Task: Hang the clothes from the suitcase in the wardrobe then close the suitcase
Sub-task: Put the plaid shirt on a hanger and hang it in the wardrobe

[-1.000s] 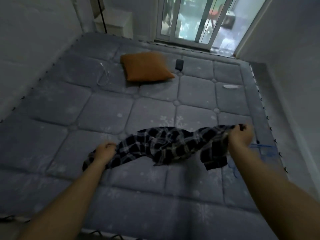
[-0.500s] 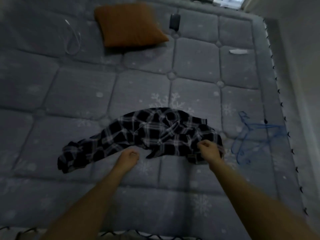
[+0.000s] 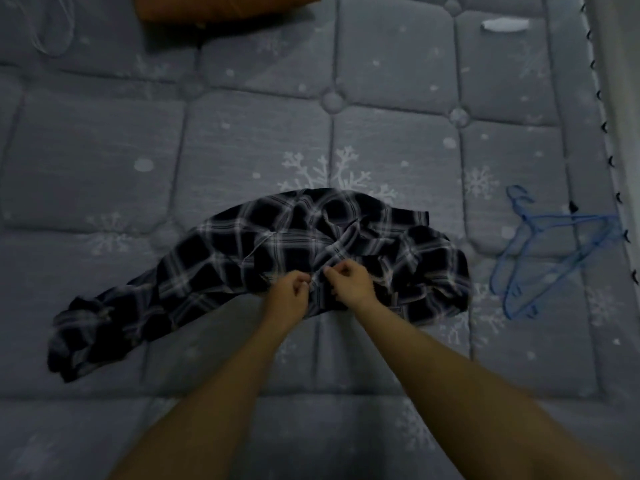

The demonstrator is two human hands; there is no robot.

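A dark plaid shirt (image 3: 270, 251) lies crumpled on the grey quilted mattress (image 3: 104, 168), one sleeve trailing to the lower left. My left hand (image 3: 289, 294) and my right hand (image 3: 349, 284) sit close together at the shirt's near edge, each pinching its fabric. Blue plastic hangers (image 3: 550, 251) lie flat on the mattress to the right of the shirt, apart from it. Neither the suitcase nor the wardrobe is in view.
An orange pillow (image 3: 221, 6) lies at the top edge. A thin wire hanger (image 3: 52, 26) rests at the top left, a small white scrap (image 3: 505, 25) at the top right. The mattress edge and a wall (image 3: 623, 98) run down the right side.
The shirt, held up and stretched between both hands, now lies on the mattress. Both hands have come together at its near middle edge. The camera has tilted down and closer.
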